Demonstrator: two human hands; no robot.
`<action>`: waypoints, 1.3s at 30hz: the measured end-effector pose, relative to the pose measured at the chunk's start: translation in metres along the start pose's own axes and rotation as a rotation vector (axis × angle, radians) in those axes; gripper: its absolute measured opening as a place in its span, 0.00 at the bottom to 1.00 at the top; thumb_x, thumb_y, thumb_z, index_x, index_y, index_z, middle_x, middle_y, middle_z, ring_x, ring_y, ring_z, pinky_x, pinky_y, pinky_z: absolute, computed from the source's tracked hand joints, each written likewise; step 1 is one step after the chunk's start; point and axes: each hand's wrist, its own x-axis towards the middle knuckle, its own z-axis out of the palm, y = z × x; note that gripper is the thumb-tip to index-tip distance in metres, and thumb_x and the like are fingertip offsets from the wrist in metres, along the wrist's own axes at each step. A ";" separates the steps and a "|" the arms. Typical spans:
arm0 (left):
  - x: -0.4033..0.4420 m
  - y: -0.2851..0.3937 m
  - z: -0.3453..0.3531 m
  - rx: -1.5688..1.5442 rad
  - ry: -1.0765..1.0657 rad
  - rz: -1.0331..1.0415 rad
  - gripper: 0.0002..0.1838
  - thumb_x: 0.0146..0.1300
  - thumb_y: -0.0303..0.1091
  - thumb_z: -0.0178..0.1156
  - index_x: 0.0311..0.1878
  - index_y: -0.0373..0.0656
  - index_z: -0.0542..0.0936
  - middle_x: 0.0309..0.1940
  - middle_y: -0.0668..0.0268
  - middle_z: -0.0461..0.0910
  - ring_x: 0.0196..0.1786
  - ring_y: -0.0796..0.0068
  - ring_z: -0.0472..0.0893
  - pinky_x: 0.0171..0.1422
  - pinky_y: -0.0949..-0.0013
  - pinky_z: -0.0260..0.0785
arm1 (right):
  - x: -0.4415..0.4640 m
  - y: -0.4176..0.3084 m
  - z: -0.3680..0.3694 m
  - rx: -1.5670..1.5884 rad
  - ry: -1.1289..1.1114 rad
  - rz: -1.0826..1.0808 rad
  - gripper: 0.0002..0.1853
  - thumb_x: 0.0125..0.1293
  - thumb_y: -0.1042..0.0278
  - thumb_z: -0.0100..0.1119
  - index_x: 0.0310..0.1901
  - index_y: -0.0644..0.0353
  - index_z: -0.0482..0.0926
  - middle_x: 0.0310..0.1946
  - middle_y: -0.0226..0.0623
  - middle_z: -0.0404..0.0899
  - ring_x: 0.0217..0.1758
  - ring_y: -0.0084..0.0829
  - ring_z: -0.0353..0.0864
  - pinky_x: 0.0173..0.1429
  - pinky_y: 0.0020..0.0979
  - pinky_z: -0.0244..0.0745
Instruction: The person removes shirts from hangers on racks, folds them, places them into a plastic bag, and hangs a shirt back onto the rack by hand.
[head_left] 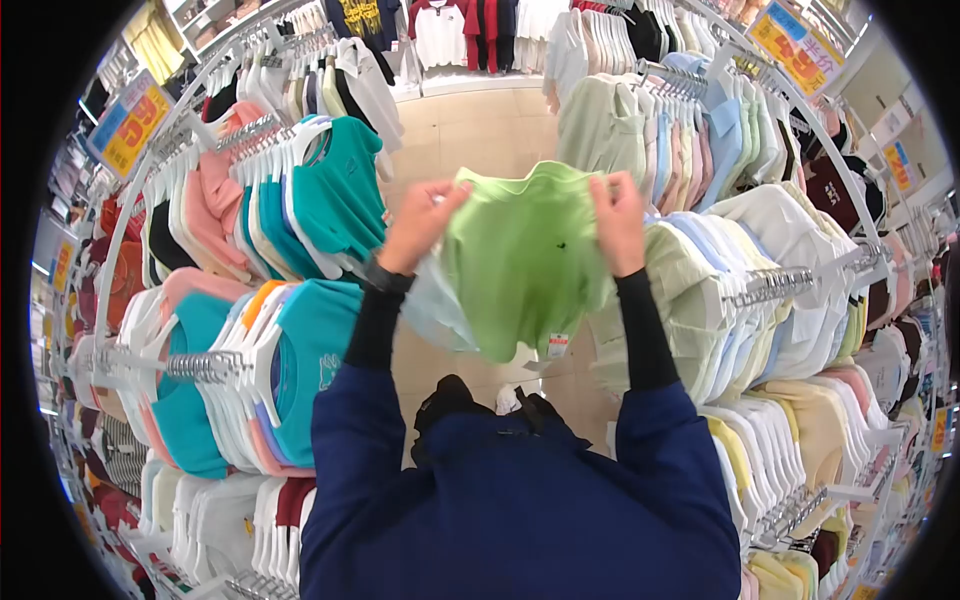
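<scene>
A light green garment hangs spread between my two hands, with a small dark mark on its front and a white and red tag near its lower edge. My left hand pinches its upper left corner. At the upper right corner, my right hand has closed fingers on the same cloth. A pale bluish-white cloth shows behind the garment's left side; what holds it is hidden.
Teal shirts and others hang on racks at the left. Racks at the right carry green shirts and white shirts. Between them runs a tiled floor. Orange price signs stand above the racks.
</scene>
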 end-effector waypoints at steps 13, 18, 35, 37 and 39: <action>0.157 -0.071 -0.011 0.420 -0.048 0.490 0.10 0.63 0.31 0.62 0.44 0.36 0.81 0.30 0.56 0.79 0.35 0.57 0.80 0.40 0.62 0.70 | 0.111 0.028 0.135 0.281 -0.358 0.238 0.09 0.70 0.70 0.57 0.37 0.66 0.69 0.27 0.43 0.85 0.30 0.26 0.87 0.32 0.26 0.79; 0.225 -0.093 -0.036 0.342 -0.095 0.462 0.10 0.59 0.30 0.62 0.42 0.36 0.78 0.31 0.52 0.79 0.35 0.47 0.78 0.39 0.57 0.70 | 0.160 0.023 0.178 0.041 -0.237 0.078 0.07 0.67 0.70 0.60 0.36 0.64 0.73 0.26 0.37 0.83 0.28 0.24 0.83 0.33 0.26 0.74; 0.483 -0.123 -0.157 0.311 -0.641 0.368 0.12 0.62 0.31 0.62 0.47 0.40 0.84 0.32 0.57 0.83 0.33 0.62 0.79 0.42 0.63 0.72 | 0.406 0.108 0.240 -0.233 -0.905 -0.271 0.24 0.55 0.68 0.70 0.54 0.57 0.77 0.62 0.41 0.70 0.67 0.39 0.67 0.68 0.40 0.62; 0.516 -0.123 -0.166 0.359 -0.628 0.314 0.12 0.61 0.30 0.62 0.47 0.40 0.84 0.33 0.56 0.83 0.35 0.60 0.80 0.43 0.63 0.72 | 0.437 0.118 0.252 -0.171 -0.837 -0.327 0.23 0.55 0.69 0.71 0.52 0.57 0.76 0.60 0.40 0.72 0.64 0.37 0.69 0.66 0.39 0.64; 0.548 -0.124 -0.174 0.363 -0.616 0.309 0.12 0.60 0.30 0.62 0.46 0.40 0.84 0.34 0.56 0.83 0.36 0.57 0.81 0.44 0.63 0.73 | 0.466 0.121 0.268 -0.079 -0.781 -0.365 0.22 0.55 0.70 0.71 0.50 0.58 0.74 0.57 0.40 0.73 0.61 0.36 0.72 0.64 0.38 0.66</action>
